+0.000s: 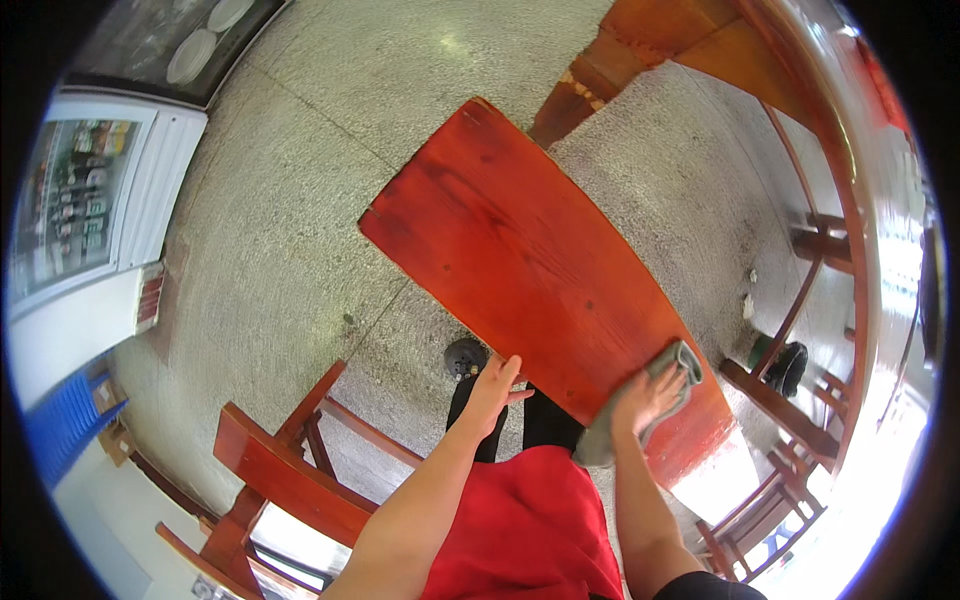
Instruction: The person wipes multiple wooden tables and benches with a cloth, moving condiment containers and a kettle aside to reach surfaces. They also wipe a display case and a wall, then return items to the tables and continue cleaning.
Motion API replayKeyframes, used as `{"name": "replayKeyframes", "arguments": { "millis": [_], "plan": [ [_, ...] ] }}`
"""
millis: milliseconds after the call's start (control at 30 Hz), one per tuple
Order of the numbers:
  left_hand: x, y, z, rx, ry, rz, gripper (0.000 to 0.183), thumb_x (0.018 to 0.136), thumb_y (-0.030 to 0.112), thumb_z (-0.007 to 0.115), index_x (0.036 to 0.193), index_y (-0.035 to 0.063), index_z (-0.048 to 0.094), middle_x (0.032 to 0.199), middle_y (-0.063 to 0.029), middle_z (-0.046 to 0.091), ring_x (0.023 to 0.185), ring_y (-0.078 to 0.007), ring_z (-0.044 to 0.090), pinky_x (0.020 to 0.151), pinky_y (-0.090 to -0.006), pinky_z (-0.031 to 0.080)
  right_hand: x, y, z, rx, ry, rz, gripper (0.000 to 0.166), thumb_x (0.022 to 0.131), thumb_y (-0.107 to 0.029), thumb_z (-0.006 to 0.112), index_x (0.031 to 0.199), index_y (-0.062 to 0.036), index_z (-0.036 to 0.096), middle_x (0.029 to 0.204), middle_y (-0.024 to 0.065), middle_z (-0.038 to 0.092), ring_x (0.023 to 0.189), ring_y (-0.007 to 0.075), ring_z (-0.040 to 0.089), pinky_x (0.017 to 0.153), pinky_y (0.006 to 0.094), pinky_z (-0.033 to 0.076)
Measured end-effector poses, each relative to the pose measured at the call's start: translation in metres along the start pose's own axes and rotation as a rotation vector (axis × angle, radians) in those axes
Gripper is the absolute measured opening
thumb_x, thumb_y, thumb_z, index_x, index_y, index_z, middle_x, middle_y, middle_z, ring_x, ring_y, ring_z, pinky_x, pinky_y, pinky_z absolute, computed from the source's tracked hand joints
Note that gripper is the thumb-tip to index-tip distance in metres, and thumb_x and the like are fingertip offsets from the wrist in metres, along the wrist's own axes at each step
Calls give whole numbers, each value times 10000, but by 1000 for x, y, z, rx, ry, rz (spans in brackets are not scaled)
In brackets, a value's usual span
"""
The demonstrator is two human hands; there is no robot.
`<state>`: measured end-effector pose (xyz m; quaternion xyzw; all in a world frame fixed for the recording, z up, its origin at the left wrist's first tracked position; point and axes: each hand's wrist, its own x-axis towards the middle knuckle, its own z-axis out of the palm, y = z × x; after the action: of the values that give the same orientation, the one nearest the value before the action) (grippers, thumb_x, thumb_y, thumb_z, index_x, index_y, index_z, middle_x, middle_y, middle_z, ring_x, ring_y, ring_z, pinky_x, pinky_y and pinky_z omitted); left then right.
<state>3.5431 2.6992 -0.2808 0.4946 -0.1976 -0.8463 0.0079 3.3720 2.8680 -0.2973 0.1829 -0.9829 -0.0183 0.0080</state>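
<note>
A long reddish-brown wooden bench (pixel 517 240) stretches diagonally across the middle of the view, just in front of my red apron. My right hand (pixel 651 397) lies on a grey-green cloth (pixel 600 439), pressed flat against the bench top near its right edge; part of the cloth is folded over beyond the fingertips. My left hand (pixel 495 391) is at the bench's near edge, fingers apart, holding nothing; whether it touches the wood is hard to tell. Bright glare covers the bench's lower right end.
A wooden table (pixel 795 67) curves along the right, above wooden supports. Another wooden bench (pixel 300 480) stands at lower left. A glass-doored drinks fridge (pixel 161 180) and blue stacked plastic chairs (pixel 67 424) line the left side. The speckled floor (pixel 285 187) shows between them.
</note>
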Motion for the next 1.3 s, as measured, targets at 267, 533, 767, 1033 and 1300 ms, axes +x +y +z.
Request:
{"name": "replayKeyframes", "arguments": {
  "millis": [267, 533, 767, 1033, 1300],
  "plan": [
    [-29, 5, -5, -104, 49, 109, 480, 881, 426, 345, 1245, 113, 335, 1115, -54, 457, 978, -174, 453, 834, -352, 397, 50, -278, -40, 622, -168, -773, 547, 770, -392, 516, 1238, -135, 393, 1338, 151, 265, 1250, 300, 211, 1020, 478, 110],
    [-44, -62, 23, 165, 219, -39, 522, 882, 466, 303, 1285, 134, 301, 1174, -98, 436, 973, -227, 466, 838, -398, 386, 49, -77, -17, 767, -86, -698, 532, 727, -347, 578, 1210, -173, 441, 1324, 109, 312, 1235, 245, 264, 1022, 479, 116],
    [-44, -165, 121, 405, 123, -107, 521, 868, 431, 364, 1282, 130, 268, 1172, -168, 426, 941, -266, 491, 822, -415, 411, 20, 256, -18, 537, -143, -354, 560, 728, -329, 562, 1243, -180, 399, 1348, 66, 295, 1234, 217, 287, 1016, 460, 160],
    [-21, -212, 153, 653, 316, -31, 636, 826, 578, 337, 1238, 96, 295, 1146, -140, 424, 1009, -282, 453, 866, -471, 356, -37, 550, -13, 319, -39, 28, 568, 718, -303, 563, 1247, -176, 398, 1337, 83, 309, 1225, 246, 303, 1026, 445, 163],
    [-12, -220, 166, 634, 310, -27, 667, 823, 605, 286, 1272, 112, 277, 1237, -96, 374, 1115, -252, 385, 936, -479, 269, -82, 783, 25, 24, 115, 467, 501, 841, -353, 401, 1304, -186, 304, 1376, 45, 244, 1269, 235, 222, 1041, 384, 150]
  ]
}}
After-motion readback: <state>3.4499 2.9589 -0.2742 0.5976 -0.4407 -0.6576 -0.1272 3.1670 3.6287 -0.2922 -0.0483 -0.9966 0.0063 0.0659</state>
